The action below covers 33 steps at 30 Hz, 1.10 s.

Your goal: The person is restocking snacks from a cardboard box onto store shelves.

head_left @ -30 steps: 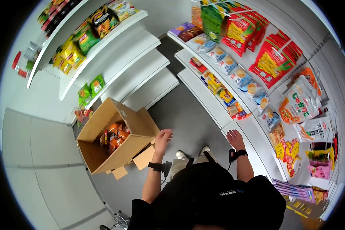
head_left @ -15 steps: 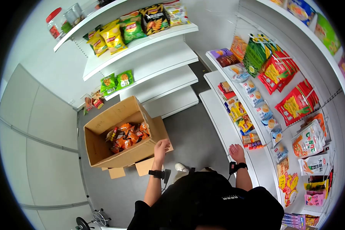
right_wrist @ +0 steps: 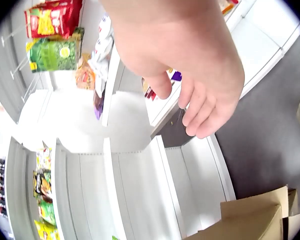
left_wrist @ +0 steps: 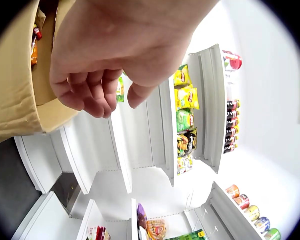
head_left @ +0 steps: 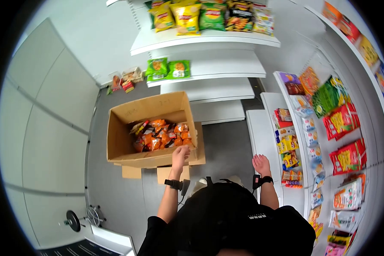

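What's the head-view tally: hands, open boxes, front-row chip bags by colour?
Hands (left hand, right hand): 2
Open box: 1
Yellow chip bags: 2
Green chip bag: 1
Black chip bag: 1
White chip bag: 1
Total: 8
Not counted: orange packets in the box, which overlap too much to tell.

A shop, apparently (snack bags (head_left: pixel 186 19) line white shelves (head_left: pixel 222 64)).
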Available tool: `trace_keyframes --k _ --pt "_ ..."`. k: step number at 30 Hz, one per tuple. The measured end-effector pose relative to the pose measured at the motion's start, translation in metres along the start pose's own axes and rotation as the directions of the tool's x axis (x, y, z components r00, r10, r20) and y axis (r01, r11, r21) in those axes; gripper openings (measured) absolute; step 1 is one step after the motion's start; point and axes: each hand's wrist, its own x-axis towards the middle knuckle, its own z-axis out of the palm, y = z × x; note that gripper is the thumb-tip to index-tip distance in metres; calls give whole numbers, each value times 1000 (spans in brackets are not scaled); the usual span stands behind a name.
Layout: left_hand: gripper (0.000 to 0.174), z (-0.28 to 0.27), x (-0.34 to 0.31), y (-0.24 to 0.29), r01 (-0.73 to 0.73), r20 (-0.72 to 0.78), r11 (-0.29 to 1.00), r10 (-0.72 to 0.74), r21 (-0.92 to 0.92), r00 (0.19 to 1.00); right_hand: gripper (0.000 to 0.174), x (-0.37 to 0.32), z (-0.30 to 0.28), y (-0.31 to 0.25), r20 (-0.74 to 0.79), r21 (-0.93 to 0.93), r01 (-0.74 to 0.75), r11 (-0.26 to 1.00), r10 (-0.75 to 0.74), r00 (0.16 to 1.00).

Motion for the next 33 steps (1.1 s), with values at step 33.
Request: trace_keyframes --k 33 --pt "16 -24 65 25 -92 -624 894 -229 -438 747 35 205 401 77 294 -533 -378 757 585 756"
